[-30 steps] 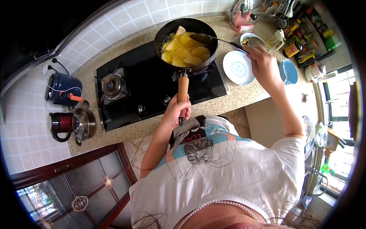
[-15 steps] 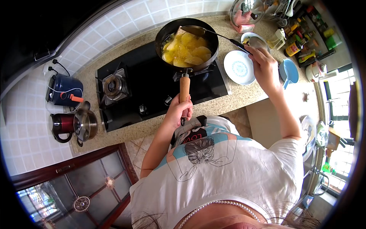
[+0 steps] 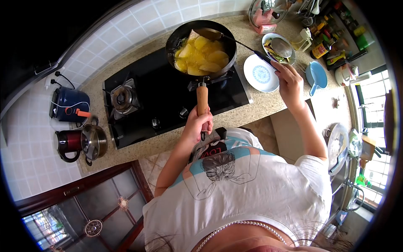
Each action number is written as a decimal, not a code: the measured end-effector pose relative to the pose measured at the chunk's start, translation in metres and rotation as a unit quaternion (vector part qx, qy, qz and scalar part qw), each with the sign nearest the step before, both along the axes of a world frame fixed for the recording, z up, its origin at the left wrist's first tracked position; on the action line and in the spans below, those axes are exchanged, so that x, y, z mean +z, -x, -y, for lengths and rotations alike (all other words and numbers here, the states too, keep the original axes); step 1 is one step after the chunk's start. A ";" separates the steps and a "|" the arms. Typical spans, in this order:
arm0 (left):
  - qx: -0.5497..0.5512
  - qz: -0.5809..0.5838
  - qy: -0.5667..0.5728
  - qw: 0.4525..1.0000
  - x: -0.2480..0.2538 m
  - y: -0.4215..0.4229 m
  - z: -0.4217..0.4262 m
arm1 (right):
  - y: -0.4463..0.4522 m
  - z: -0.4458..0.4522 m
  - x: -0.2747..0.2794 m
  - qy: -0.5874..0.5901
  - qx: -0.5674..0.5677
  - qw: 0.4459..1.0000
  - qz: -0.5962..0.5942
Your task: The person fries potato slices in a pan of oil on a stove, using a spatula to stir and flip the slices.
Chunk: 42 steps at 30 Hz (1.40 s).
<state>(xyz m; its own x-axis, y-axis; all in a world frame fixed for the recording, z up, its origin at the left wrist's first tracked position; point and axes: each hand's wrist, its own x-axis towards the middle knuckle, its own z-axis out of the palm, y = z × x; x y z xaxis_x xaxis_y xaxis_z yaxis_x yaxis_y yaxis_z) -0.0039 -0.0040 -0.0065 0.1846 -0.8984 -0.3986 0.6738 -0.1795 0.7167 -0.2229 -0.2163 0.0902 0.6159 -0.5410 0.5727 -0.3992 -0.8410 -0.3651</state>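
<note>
A dark wok (image 3: 232, 63) sits on the right burner with yellow slices (image 3: 206, 51), which look like potato, in bubbling yellow oil. My left hand (image 3: 200, 122) is wrapped round its wooden handle (image 3: 202, 95). My right hand (image 3: 289, 83) grips the black handle of a spatula (image 3: 247, 47). The spatula's metal blade reaches into the back right of the wok, beside the slices, its lower edge hard to make out. Below the spatula handle is a white plate with a blue pattern (image 3: 261, 74). Behind it stands a bowl of greens (image 3: 269, 53) with a metal strainer (image 3: 281, 47) across it.
To the right are a blue ladle-like scoop (image 3: 317, 75), a measuring cup (image 3: 301, 40) and several seasoning bottles (image 3: 320, 49). A glass lid (image 3: 255, 14) stands in a pink holder. The left burner (image 3: 122, 99) carries nothing. A pot (image 3: 95, 142) and a kettle (image 3: 67, 143) stand far left.
The spatula blade has shifted slightly within the wok and its handle has dropped a little with my right hand. The whole view has moved slightly; my left hand keeps its grip.
</note>
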 end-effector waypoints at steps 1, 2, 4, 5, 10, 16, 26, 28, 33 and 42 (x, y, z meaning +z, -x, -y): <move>0.007 -0.003 0.000 1.000 0.000 0.001 -0.001 | 0.002 -0.002 -0.003 -0.034 -0.016 0.999 0.010; 0.002 -0.001 0.000 1.000 0.002 0.000 0.000 | 0.004 -0.002 -0.006 -0.033 -0.021 0.999 0.012; 0.001 0.011 -0.019 1.000 0.003 0.000 0.000 | 0.009 0.001 -0.011 -0.045 -0.021 0.998 0.049; -0.004 0.007 -0.020 1.000 0.002 0.000 0.001 | 0.012 0.003 -0.011 -0.046 -0.026 0.998 0.045; 0.000 0.000 -0.009 1.000 0.001 0.000 0.000 | 0.039 0.007 -0.018 -0.457 -0.061 0.857 0.230; -0.013 0.004 -0.012 1.000 0.002 -0.001 0.000 | 0.051 -0.010 -0.027 -0.437 -0.080 0.854 0.272; -0.012 -0.001 -0.015 1.000 0.004 0.000 0.000 | 0.032 -0.039 -0.028 -0.012 -0.049 0.998 0.049; -0.015 0.001 -0.010 1.000 0.002 -0.002 0.000 | 0.031 -0.042 -0.026 0.011 -0.048 0.998 0.031; -0.004 0.001 -0.014 1.000 0.005 -0.001 0.001 | 0.043 -0.036 -0.044 -0.222 -0.092 0.961 0.140; -0.012 -0.004 0.000 1.000 0.000 0.001 0.000 | 0.082 -0.042 -0.051 -0.613 -0.107 0.642 0.448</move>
<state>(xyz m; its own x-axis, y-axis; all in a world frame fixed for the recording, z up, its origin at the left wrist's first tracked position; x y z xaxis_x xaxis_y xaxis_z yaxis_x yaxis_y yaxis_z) -0.0046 -0.0045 -0.0065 0.1597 -0.9026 -0.3998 0.6743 -0.1961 0.7120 -0.3045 -0.1740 0.0395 0.1735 -0.9407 -0.2917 0.3748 0.3369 -0.8637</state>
